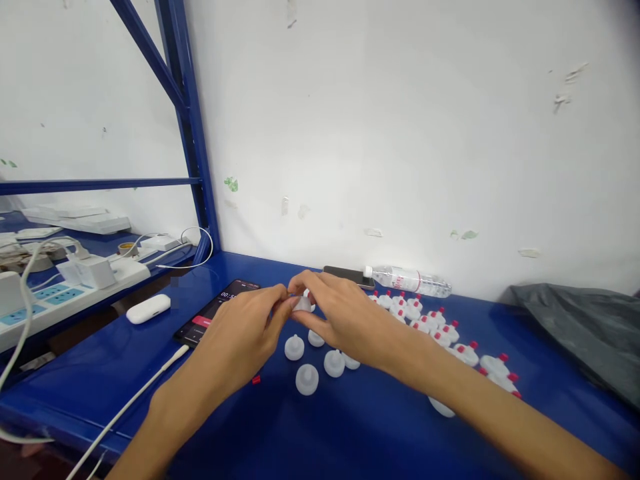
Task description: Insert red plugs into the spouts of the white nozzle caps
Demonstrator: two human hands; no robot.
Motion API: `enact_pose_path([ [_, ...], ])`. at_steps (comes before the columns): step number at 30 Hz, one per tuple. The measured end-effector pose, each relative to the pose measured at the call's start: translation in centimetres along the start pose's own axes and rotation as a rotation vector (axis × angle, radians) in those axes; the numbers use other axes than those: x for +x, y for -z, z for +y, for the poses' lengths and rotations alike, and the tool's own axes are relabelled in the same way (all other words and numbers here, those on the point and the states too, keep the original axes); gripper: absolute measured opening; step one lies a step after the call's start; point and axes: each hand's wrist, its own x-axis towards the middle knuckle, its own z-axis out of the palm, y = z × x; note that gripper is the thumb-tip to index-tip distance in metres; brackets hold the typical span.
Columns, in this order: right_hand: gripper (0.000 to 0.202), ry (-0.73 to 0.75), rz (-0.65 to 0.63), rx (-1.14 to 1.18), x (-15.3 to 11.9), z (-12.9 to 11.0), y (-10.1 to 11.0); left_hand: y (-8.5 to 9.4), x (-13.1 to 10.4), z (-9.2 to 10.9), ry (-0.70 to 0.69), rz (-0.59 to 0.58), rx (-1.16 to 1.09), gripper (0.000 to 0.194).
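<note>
My left hand point(250, 320) and my right hand point(345, 313) meet in the middle of the view, fingers pinched. Between their fingertips is a small translucent white nozzle cap point(304, 305). A bit of red shows beside it, mostly hidden by my right fingers. Several loose white nozzle caps point(307, 379) without red tips stand below my hands. One small red tip point(256, 380) lies on the blue table under my left hand. Beyond my right forearm stand several white nozzle caps with red tips point(467, 353), grouped together.
A lit phone point(220, 310) lies left of my left hand, near a white case point(149, 309) and a white cable point(135, 398). At the back are a dark phone point(350, 275) and a clear bottle point(410, 280). Power strips point(55, 297) sit left; a grey bag point(575, 333) lies right.
</note>
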Motion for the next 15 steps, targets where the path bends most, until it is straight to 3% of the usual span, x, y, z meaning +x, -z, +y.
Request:
enact_pose_path([
  [3, 0.041, -0.048, 0.016, 0.059, 0.1, 0.1, -0.3, 0.0, 0.0, -0.3, 0.016, 0.023, 0.044, 0.036],
  [8, 0.036, -0.035, 0.059, -0.028, 0.3, 1.1, -0.5, 0.3, -0.1, -0.4, -0.029, 0.013, 0.012, 0.038],
  [15, 0.028, 0.116, 0.116, -0.368, -0.1, 0.0, -0.1, 0.5, -0.1, 0.4, 0.149, 0.003, -0.422, 0.049],
])
